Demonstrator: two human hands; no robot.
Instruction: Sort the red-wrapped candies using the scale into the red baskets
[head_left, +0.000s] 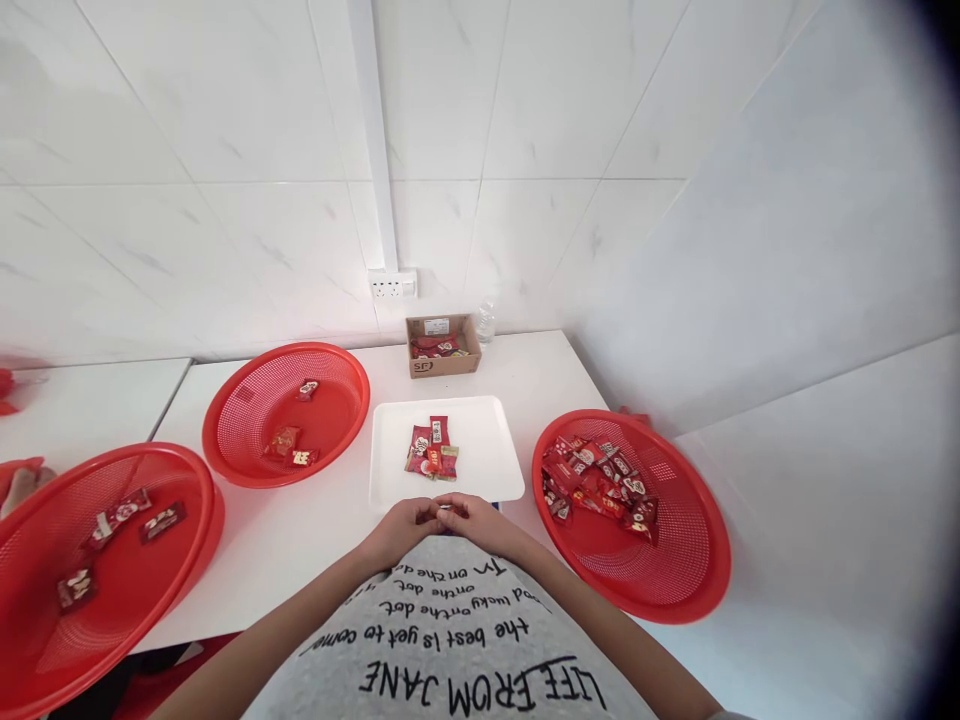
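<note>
Both of my hands meet at the near edge of a white tray (390, 480), close to my shirt. My left hand (405, 527) has its fingers curled, with the tips touching those of my right hand (474, 520). The right fingers are bent inward too, and whatever lies between them, if anything, is hidden. Just beyond my hands, several red and gold packets (420, 450) lie in a small overlapping pile on the tray.
To the right stands a red basket (701, 560) holding many wrapped packets. Two red baskets, one farther back (225, 430) and one nearer (199, 560), sit on the left with a few packets each. A cardboard box (442, 368) and a clear bottle (486, 320) stand by the wall. Another person's hand (26, 485) shows far left.
</note>
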